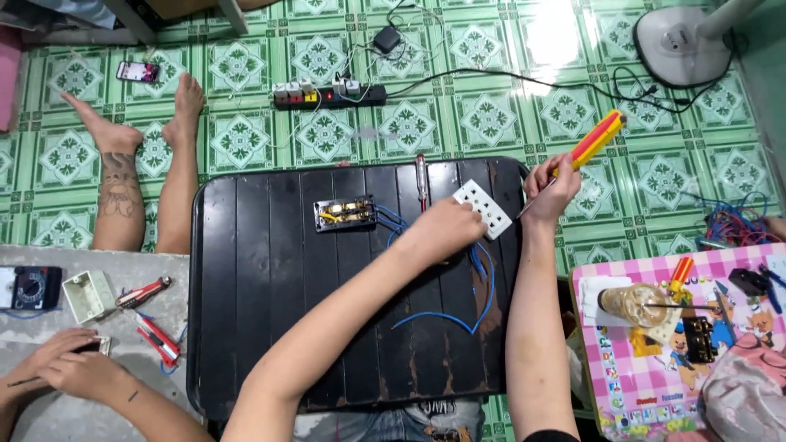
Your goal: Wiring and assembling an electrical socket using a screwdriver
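White and rectangular, the socket faceplate (484, 208) dotted with small pin holes lies near the far right corner of a black slatted table (270, 311). The left hand (446, 229) is curled over its near edge, fingers closed down on it so that part of the plate is hidden under the knuckles. The right hand (550, 190) hovers just beside the plate, fingers wrapped tightly round a screwdriver (591, 144) with a yellow and red handle; its thin metal shaft slants down toward the plate's right edge, and the tip is too small to place exactly.

Blue wires (467, 303) loop from under the left hand across the tabletop, some running to a black switch module (345, 213) with brass-coloured contacts, which lies well apart to the left. A second screwdriver (421, 176) with a red handle lies just behind the hand. The table's paint is worn to rusty patches near the front edge.

Beyond it, on green patterned floor tiles, sit a black power strip (329, 96) with plugs and the white base of a fan (675, 37). At the right, a pink checked tray table (622, 385) carries a plastic cup with a drink (634, 303) and small parts. At the left another person's bare legs rest on the tiles, and another person's hands (57, 364) are folded on a grey surface beside red pliers (143, 293) and a white box (88, 295); what they hold cannot be made out.
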